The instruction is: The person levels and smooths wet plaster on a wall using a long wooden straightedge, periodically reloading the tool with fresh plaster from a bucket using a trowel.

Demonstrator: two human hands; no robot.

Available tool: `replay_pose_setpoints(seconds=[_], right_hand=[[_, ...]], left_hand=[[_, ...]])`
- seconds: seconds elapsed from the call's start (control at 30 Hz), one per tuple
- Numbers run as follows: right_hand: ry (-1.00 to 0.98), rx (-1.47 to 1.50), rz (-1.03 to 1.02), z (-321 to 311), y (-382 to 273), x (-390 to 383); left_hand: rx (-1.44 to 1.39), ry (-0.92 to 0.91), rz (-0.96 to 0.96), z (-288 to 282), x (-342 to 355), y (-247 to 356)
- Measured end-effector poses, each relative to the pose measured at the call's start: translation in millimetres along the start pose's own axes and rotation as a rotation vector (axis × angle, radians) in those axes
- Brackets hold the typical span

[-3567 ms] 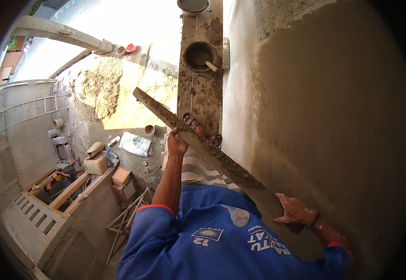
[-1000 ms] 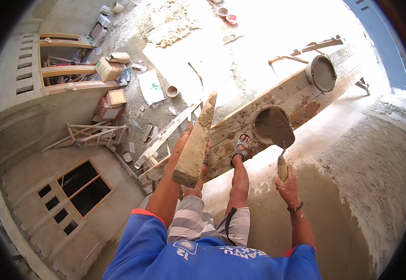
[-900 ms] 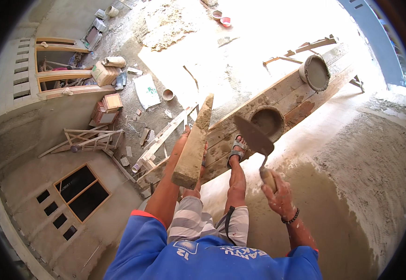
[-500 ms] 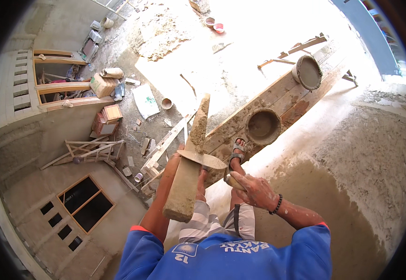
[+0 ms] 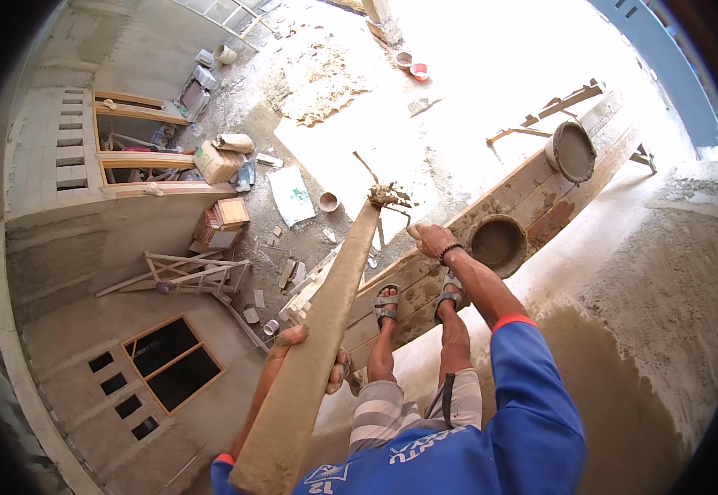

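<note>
A long wooden board (image 5: 317, 330) smeared with mortar slants up from my lower left. My left hand (image 5: 290, 337) grips it, with fingers showing on both sides of the board. My right hand (image 5: 436, 242), wearing a dark bead bracelet, is closed around the handle of a trowel (image 5: 414, 232). The arm reaches forward. At the board's far end, the trowel's blade is hard to make out among a clump of wet mortar (image 5: 388, 195). Just beyond my right wrist, a round bucket (image 5: 498, 245) with grey mortar rests on the planks.
My sandalled feet (image 5: 449, 293) stand on a plank scaffold (image 5: 491, 198). A second mortar bucket (image 5: 572, 153) sits farther along it. To the right is a partly wet plastered wall (image 5: 606, 388). Below left lie timber frames (image 5: 194, 271), boxes (image 5: 225, 219) and a small bucket (image 5: 328, 201).
The trowel has moved from partway along the board to its far end as my right arm stretched forward. Mortar spread along that end is now bunched at the tip. The board has tilted.
</note>
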State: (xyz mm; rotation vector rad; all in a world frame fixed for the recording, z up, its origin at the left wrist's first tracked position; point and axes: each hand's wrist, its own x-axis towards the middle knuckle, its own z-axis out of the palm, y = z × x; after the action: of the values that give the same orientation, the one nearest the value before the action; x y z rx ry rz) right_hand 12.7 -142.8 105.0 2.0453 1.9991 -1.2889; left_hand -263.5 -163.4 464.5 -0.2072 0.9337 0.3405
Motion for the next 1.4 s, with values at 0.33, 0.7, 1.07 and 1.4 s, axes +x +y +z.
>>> replay_pose_setpoints(seconds=[0.33,0.7,1.07,1.4], right_hand=[[0.182,0.271,-0.096,-57.3,-56.0,-72.7],[0.038,0.125,-0.130,-10.2,-16.5,-77.5],[0.231,0.422,0.162,-12.6,-40.4,-24.4],[0.471,0.356,-0.557,-169.7,-188.3,-243.0]], left_hand=[[-0.169,-0.155,-0.015,-17.3,-37.4,-13.8],[-0.136,0.018,-0.022,-7.2,-127.3,-57.4],[-0.293,-0.157,-0.044,-31.4,-105.3,-65.1],[-0.189,-0.428,0.083,-39.5,107.5,-13.4]])
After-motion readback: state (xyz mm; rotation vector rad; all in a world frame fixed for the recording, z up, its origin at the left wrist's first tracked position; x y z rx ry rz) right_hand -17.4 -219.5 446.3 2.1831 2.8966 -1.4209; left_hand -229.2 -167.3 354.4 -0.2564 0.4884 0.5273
